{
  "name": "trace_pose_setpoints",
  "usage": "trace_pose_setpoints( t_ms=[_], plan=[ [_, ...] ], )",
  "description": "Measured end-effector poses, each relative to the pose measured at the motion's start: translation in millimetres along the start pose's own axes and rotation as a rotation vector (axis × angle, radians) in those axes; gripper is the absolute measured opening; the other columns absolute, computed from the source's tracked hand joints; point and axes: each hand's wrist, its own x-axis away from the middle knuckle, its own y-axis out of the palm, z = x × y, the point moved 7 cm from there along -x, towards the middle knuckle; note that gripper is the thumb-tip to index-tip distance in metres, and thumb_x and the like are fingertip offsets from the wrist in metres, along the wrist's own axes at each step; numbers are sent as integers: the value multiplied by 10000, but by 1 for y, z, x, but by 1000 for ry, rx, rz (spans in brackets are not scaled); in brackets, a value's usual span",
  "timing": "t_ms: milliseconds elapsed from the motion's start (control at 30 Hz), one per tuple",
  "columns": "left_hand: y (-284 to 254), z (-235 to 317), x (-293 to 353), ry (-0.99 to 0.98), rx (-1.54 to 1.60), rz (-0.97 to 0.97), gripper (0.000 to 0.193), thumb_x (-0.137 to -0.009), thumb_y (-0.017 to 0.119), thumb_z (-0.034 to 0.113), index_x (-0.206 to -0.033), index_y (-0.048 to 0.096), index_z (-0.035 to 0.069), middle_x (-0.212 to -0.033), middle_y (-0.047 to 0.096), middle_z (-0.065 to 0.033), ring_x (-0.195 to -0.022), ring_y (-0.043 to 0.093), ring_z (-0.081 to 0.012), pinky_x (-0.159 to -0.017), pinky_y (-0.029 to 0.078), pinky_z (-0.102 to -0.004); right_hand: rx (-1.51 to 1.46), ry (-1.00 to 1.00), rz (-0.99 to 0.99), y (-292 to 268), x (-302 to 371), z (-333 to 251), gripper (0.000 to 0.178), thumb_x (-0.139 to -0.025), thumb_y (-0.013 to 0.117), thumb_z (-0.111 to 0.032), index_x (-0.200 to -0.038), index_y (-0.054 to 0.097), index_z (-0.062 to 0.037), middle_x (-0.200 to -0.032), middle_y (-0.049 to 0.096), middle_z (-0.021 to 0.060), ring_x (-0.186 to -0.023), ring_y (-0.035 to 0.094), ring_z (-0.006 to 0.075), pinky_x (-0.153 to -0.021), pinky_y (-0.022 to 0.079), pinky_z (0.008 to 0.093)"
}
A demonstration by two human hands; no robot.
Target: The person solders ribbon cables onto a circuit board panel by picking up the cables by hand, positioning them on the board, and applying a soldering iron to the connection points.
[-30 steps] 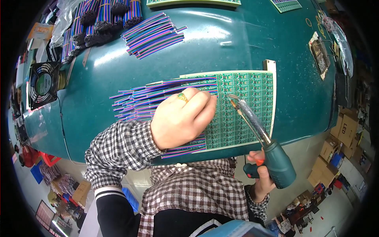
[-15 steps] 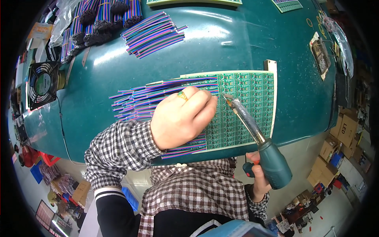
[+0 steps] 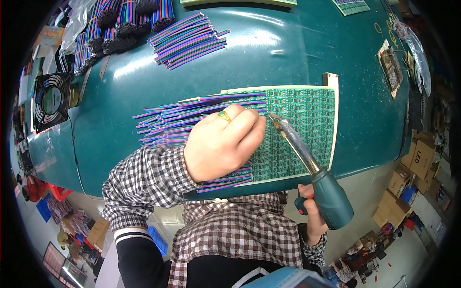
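Note:
My left hand (image 3: 223,137), a gold ring with a green stone on one finger, is closed in a pinch over the panel of green circuit boards (image 3: 300,127). A multicoloured ribbon wire runs under its fingers; the fingertips are partly hidden. Several such ribbon wires (image 3: 168,120) lie side by side, their right ends on the panel and their loose ends fanned to the left. My right hand (image 3: 314,218) grips a dark green soldering gun (image 3: 333,199) by its handle. The gun slants up and left, its tip (image 3: 273,119) on or just above the boards beside the left fingertips.
Loose ribbon wires (image 3: 189,42) lie in a pile beyond the panel, with tied bundles (image 3: 126,19) at far left. A small fan (image 3: 52,103) stands at the left edge. A worn metal-like tray (image 3: 390,68) and rubber bands (image 3: 378,29) lie at right. Another panel (image 3: 240,4) is at the back.
The soldering gun has shifted slightly left, bringing its tip closer to the wire ends by the left fingertips. The left hand has barely moved.

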Motion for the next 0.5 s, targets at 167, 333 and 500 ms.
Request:
trace_pose_setpoints(
  t_ms=[167, 333, 500],
  plan=[
    [-1, 0, 0, 8, 2, 0, 355, -746, 651, 123, -1062, 670, -36, -902, 535, -74, -798, 577, -201, -606, 505, -301, 24, -10, -10, -1, 1, 1, 561, -725, 942, -139, -1148, 642, 78, -945, 750, 136, -873, 729, 186, -802, 582, 305],
    [-2, 2, 0, 17, -6, 10, 361, -742, 654, 120, -1066, 670, -39, -902, 533, -73, -799, 577, -201, -605, 503, -303, 27, -2, -9, 0, 0, 1, 564, -722, 944, -138, -1147, 643, 77, -942, 751, 136, -869, 729, 186, -800, 580, 305],
    [-2, 2, -1, -38, 27, -61, 391, -707, 662, 60, -1077, 703, -57, -1001, 627, -117, -839, 642, -232, -683, 557, -320, 36, 5, -3, 1, 0, 0, 559, -729, 942, -148, -1143, 639, 76, -940, 751, 143, -876, 730, 194, -812, 584, 319]
  ],
)
